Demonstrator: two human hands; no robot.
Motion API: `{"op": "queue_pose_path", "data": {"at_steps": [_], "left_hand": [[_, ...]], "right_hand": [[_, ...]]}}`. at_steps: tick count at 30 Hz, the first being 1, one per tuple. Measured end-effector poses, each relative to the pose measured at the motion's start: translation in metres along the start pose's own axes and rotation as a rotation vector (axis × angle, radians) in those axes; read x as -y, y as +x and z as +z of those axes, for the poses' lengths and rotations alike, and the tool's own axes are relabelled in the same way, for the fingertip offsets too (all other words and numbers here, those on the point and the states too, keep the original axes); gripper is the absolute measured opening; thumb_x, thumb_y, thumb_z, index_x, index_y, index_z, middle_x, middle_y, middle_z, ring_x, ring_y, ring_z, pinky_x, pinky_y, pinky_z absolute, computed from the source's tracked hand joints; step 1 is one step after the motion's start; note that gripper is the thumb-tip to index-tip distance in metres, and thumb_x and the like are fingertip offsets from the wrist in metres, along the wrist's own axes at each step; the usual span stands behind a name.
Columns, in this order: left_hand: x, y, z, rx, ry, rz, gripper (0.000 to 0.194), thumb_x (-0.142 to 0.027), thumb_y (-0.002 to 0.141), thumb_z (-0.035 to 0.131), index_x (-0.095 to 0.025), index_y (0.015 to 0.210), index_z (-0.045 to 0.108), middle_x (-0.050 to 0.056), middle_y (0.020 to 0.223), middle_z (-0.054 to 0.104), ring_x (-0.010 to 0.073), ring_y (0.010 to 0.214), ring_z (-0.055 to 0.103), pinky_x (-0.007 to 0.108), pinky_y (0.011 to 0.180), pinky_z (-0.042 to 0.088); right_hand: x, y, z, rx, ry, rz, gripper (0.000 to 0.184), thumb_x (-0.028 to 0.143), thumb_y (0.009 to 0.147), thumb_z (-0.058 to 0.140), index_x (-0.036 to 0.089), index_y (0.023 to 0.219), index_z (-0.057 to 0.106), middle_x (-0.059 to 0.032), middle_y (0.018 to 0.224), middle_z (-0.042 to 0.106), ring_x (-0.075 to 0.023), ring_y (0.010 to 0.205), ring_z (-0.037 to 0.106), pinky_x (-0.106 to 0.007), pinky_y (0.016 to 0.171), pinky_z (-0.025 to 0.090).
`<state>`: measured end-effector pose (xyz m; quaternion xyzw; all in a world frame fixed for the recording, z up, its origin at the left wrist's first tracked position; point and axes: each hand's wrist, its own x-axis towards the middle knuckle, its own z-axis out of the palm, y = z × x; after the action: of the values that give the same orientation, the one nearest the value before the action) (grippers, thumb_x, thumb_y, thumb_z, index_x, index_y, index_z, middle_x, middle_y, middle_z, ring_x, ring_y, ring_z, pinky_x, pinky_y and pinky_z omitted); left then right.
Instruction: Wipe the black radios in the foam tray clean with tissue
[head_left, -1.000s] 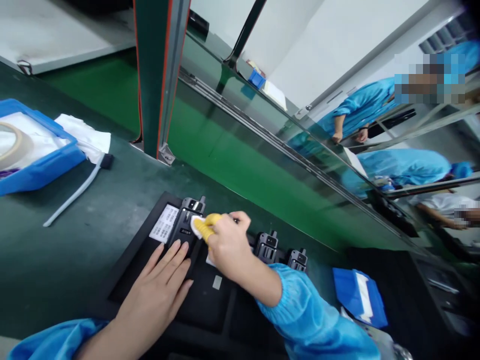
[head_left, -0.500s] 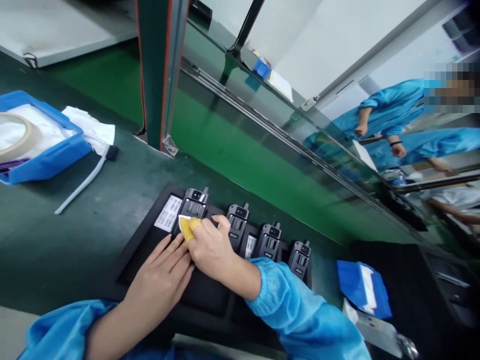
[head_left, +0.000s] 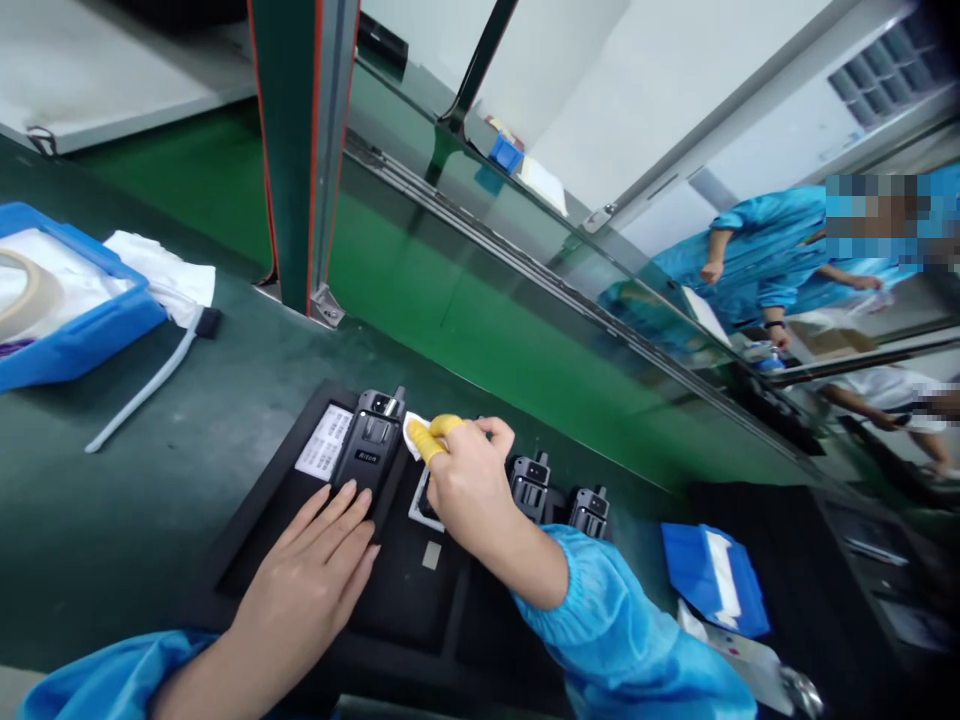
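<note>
A black foam tray (head_left: 255, 545) lies on the green bench and holds a row of black handheld radios. My left hand (head_left: 307, 575) lies flat on the tray, fingers stretched out, fingertips touching the foot of the leftmost radio (head_left: 370, 450). My right hand (head_left: 465, 480), with yellow finger cots on two fingers, pinches a small white cloth (head_left: 415, 432) just right of that radio's top, over the second slot. Two more radios (head_left: 531, 482) (head_left: 589, 510) stand further right, partly hidden by my wrist. A white barcode label (head_left: 325, 455) sits left of the first radio.
A blue bin (head_left: 71, 335) with a tape roll and white cloths stands at the left, a white tube (head_left: 146, 385) beside it. A metal post (head_left: 294, 150) rises behind the tray. A blue box (head_left: 712, 590) lies at the right. People in blue coats work across the line.
My right hand has moved with the cloth from the front of the leftmost radio up and to the right, off that radio. My left hand has stayed flat on the tray.
</note>
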<state>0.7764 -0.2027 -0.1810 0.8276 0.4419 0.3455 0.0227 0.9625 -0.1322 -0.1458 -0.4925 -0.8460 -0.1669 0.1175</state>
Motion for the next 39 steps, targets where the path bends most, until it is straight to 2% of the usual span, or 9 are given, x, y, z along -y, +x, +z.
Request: {"op": "queue_pose_path", "data": {"at_steps": [3,8,12,18,22,28,33,36,39], "left_hand": [[0.002,0.001,-0.001,0.017,0.028,0.036,0.021,-0.019,0.090,0.047,-0.013,0.100,0.064,0.011,0.118,0.064,0.0230,0.116,0.056,0.038,0.105,0.039],[0.002,-0.001,0.004,0.025,0.031,0.004,0.022,-0.021,0.090,0.047,-0.013,0.102,0.064,0.011,0.122,0.062,0.0222,0.117,0.055,0.037,0.107,0.035],[-0.001,-0.002,0.005,0.011,0.011,-0.042,0.022,-0.022,0.091,0.045,-0.016,0.101,0.065,0.008,0.122,0.063,0.0200,0.116,0.056,0.035,0.109,0.033],[0.000,-0.002,0.005,0.016,-0.003,-0.049,0.023,-0.022,0.091,0.045,-0.016,0.100,0.066,0.008,0.122,0.063,0.0198,0.116,0.057,0.035,0.111,0.031],[0.001,0.000,0.003,0.011,0.016,-0.024,0.022,-0.021,0.090,0.046,-0.015,0.100,0.065,0.009,0.121,0.063,0.0203,0.115,0.057,0.035,0.111,0.031],[0.005,0.002,0.000,0.076,0.119,0.085,0.022,-0.022,0.090,0.047,-0.014,0.102,0.064,0.011,0.123,0.062,0.0227,0.115,0.057,0.040,0.109,0.032],[0.005,0.000,0.000,0.065,0.122,0.066,0.022,-0.021,0.090,0.046,-0.016,0.102,0.063,0.009,0.122,0.063,0.0225,0.114,0.058,0.041,0.106,0.036],[0.004,0.002,0.000,0.052,0.144,0.086,0.021,-0.021,0.089,0.046,-0.017,0.101,0.063,0.009,0.121,0.063,0.0230,0.112,0.059,0.042,0.104,0.039],[0.007,0.004,0.001,0.033,0.163,0.108,0.019,-0.022,0.089,0.047,-0.016,0.099,0.062,0.010,0.120,0.064,0.0241,0.111,0.060,0.043,0.103,0.039]], "right_hand": [[-0.001,0.024,0.005,-0.013,-0.021,0.021,0.023,0.013,0.087,0.049,0.018,0.073,0.066,-0.0029,0.080,0.052,-0.0132,0.076,0.041,-0.037,0.083,0.021],[0.014,0.052,0.021,0.030,0.042,-0.100,0.020,0.018,0.092,0.049,0.021,0.083,0.067,-0.0021,0.088,0.054,-0.0137,0.083,0.042,-0.039,0.089,0.018],[0.014,0.048,0.023,0.083,0.036,-0.074,0.020,0.016,0.090,0.051,0.019,0.078,0.066,-0.0020,0.087,0.053,-0.0136,0.084,0.041,-0.040,0.092,0.017],[-0.012,0.029,0.015,0.145,-0.039,0.040,0.026,0.008,0.084,0.051,0.015,0.062,0.062,-0.0021,0.073,0.050,-0.0140,0.078,0.041,-0.040,0.088,0.016],[-0.011,0.039,0.011,0.103,-0.020,0.116,0.025,0.009,0.086,0.048,0.016,0.067,0.063,-0.0028,0.078,0.052,-0.0142,0.080,0.042,-0.040,0.086,0.017],[0.017,0.062,0.018,0.110,0.092,-0.091,0.024,0.017,0.093,0.044,0.020,0.083,0.066,-0.0032,0.095,0.055,-0.0149,0.090,0.044,-0.041,0.093,0.018],[0.008,0.045,0.015,0.126,0.026,-0.031,0.024,0.013,0.090,0.046,0.018,0.077,0.065,-0.0032,0.085,0.054,-0.0152,0.086,0.043,-0.041,0.092,0.018],[-0.016,0.019,0.002,0.118,-0.026,0.118,0.024,0.010,0.087,0.047,0.017,0.072,0.065,-0.0026,0.080,0.054,-0.0141,0.082,0.042,-0.040,0.090,0.018],[-0.050,-0.023,-0.018,0.038,-0.088,0.300,0.022,0.009,0.082,0.048,0.017,0.070,0.064,-0.0019,0.079,0.052,-0.0137,0.082,0.042,-0.039,0.089,0.018]]}}
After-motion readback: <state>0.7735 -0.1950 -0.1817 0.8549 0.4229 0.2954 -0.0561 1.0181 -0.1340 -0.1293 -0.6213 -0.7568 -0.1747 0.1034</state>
